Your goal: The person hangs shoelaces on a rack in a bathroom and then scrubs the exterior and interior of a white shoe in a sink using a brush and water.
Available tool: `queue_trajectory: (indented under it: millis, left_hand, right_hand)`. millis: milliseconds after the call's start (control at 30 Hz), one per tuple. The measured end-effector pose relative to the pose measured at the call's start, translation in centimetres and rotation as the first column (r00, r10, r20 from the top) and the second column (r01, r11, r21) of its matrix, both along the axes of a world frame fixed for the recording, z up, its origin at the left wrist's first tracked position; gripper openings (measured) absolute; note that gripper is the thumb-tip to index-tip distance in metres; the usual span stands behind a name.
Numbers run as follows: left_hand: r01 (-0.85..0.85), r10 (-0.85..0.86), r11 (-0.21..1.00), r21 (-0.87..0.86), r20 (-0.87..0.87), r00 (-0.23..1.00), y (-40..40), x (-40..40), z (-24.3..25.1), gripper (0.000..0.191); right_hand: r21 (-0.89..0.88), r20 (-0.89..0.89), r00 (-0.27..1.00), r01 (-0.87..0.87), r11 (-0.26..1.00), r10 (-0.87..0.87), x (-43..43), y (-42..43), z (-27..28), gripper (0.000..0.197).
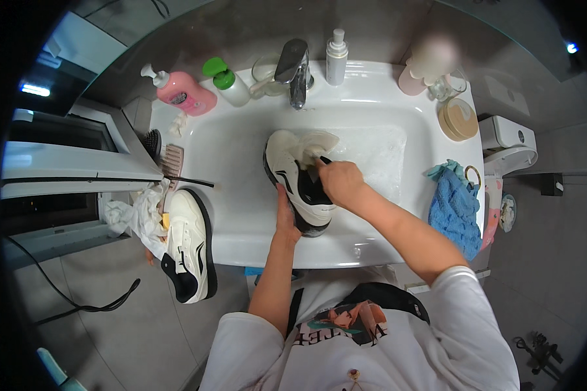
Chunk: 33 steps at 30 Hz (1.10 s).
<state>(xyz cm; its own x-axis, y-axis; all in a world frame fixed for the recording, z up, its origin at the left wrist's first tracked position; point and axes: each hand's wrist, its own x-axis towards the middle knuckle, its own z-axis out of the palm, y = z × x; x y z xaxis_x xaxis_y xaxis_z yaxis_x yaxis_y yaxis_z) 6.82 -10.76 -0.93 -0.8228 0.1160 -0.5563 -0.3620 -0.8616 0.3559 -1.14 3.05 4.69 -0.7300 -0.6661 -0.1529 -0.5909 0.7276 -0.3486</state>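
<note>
A white sneaker (293,193) with black lining and a dark sole is held over the white washbasin (239,195), its toe pointing to the faucet. My left hand (287,215) grips it along the left side near the heel. Over the shoe's opening, my right hand (341,183) is closed around a dark-ended tool (326,160), mostly hidden by the fingers. The pale tongue (318,146) is pulled up and out to the right. Shallow, foamy water (376,156) lies in the basin. The matching sneaker (188,239) rests at the basin's left edge, heel towards me.
A chrome faucet (296,73) stands at the back among a pink pump bottle (186,93), a green-topped bottle (230,83) and a white spray bottle (337,58). A pink brush (172,161) lies left. On the right rim are a blue towel (454,210) and a round jar (459,119).
</note>
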Motion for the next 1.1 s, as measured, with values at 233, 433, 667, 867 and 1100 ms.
queue_trajectory:
  millis: [233, 433, 667, 867, 1100]
  left_hand:
    - [-0.06, 0.06, 0.996, 0.067, 0.01, 0.998, -1.6, 1.1, -0.2, 0.069]
    - [-0.002, 0.003, 1.0, -0.019, 0.011, 1.0, -0.1, -0.2, -0.3, 0.071]
    - [0.005, 0.008, 0.996, -0.093, 0.139, 0.99, -1.6, 0.6, -0.9, 0.076]
    - [0.007, -0.009, 0.999, 0.035, 0.083, 0.997, -2.2, 0.6, -1.7, 0.074]
    - [0.018, -0.011, 0.996, -0.083, 0.081, 0.997, -0.9, -0.3, -1.0, 0.076]
  right_hand:
    - [0.048, 0.224, 0.963, -0.165, 0.985, 0.15, 2.3, 1.9, 6.6, 0.03]
    - [-0.048, 0.218, 0.96, 0.192, 0.98, -0.178, -0.1, -2.2, -0.9, 0.03]
    - [0.106, 0.288, 0.958, -0.044, 0.993, 0.012, 0.6, 1.2, 3.8, 0.031]
    - [-0.094, 0.404, 0.915, 0.057, 0.994, -0.015, 0.4, -2.5, 1.3, 0.024]
    - [0.201, 0.227, 0.973, -0.012, 0.98, -0.035, -1.1, -1.4, 1.8, 0.026]
